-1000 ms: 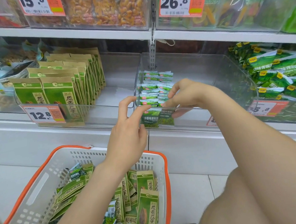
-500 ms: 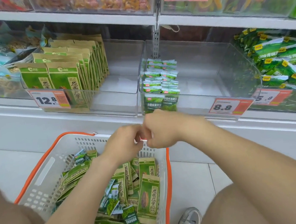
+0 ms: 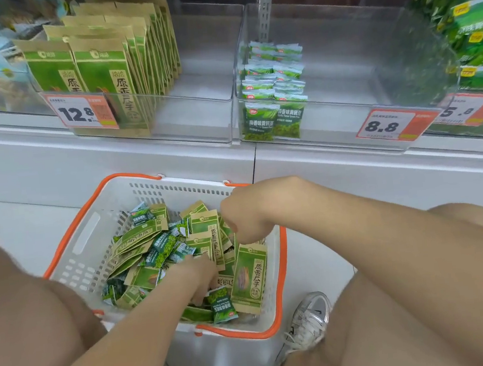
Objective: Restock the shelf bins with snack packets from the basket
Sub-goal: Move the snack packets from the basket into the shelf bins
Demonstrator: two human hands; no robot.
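Note:
A white basket with an orange rim (image 3: 86,247) stands on the floor below the shelf. It holds several tall kraft-and-green seed packets (image 3: 250,277) and small green pea packets (image 3: 221,304) in a loose heap. My left hand (image 3: 199,276) is down in the heap, its fingertips buried among packets beside a small green one. My right hand (image 3: 246,212) hovers over the basket's right side with fingers curled downward and nothing visible in them. In the clear bin (image 3: 349,138) above, two short rows of small green packets (image 3: 273,96) stand at its left side.
A second clear bin (image 3: 199,136) at the left holds upright seed packets (image 3: 111,86) behind a 12.8 price tag (image 3: 81,113). An 8.8 tag (image 3: 389,125) hangs on the right bin. More green bags (image 3: 475,39) fill the far-right bin. My knees flank the basket, and a shoe (image 3: 308,319) is beside it.
Both hands left the shelf bin, met above the basket, and have now dropped into it. The left hand is deep in the packets. The view has tilted downward.

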